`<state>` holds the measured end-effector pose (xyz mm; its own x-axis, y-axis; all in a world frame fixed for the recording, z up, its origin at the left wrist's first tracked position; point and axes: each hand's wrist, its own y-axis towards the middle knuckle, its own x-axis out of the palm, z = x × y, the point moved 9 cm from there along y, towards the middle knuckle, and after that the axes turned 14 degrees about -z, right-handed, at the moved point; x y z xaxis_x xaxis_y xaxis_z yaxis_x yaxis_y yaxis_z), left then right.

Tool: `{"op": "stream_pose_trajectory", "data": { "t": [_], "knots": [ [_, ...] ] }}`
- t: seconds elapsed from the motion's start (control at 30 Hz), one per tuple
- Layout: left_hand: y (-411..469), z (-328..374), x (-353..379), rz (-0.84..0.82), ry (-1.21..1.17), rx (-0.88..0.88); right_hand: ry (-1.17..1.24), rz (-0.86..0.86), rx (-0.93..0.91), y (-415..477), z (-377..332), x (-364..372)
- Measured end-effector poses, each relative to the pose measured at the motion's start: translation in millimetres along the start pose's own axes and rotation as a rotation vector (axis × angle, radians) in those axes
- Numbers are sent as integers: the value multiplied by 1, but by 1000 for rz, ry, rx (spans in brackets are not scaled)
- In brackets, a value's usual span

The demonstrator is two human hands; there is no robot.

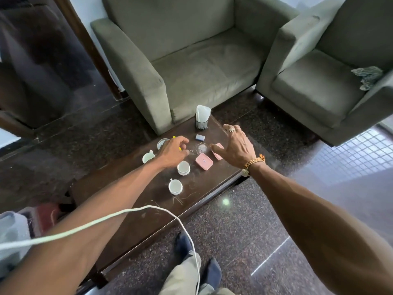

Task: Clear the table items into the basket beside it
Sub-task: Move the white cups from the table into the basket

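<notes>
A thin white cord point(127, 211) loops across my left arm, closest to my eyes, and below it I see my grey trouser legs and dark socks point(212, 271). Both my arms stretch out over the long dark wooden table point(148, 222), because the things I must clear sit at its far end. My left hand point(173, 153) hangs over them with the fingers curled in loosely, and I cannot tell if it holds the little yellow thing point(174, 137) peeking out beside it. My right hand point(235, 146) is spread wide open and holds nothing; I think it is about to come down on the flat pink card point(219, 155) partly hidden under it. Just beside that lies a pink box with rounded corners point(204, 161). Three small white cups point(183, 167) stand near my left hand, and a clear glass dish point(202, 147) sits between my hands. Farther back are a small blue block point(200, 137) and a dark mesh holder with white napkins point(202, 118). Nothing looks packed yet. At the lower left there is something blurry and pale point(12, 233) that may be the basket, but I cannot be sure.
</notes>
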<state>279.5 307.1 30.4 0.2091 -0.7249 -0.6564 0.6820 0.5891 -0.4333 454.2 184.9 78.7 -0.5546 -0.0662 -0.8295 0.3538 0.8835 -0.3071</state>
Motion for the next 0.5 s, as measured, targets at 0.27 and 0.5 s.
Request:
{"op": "stream_pose_trajectory", "data": {
  "t": [0.27, 0.5],
  "knots": [
    [49, -31, -9, -3, -26, -64, 41, -23, 8, 52, 4, 14],
    [84, -59, 11, -49, -75, -152, 55, -115, -7, 101, 21, 49]
  ]
}}
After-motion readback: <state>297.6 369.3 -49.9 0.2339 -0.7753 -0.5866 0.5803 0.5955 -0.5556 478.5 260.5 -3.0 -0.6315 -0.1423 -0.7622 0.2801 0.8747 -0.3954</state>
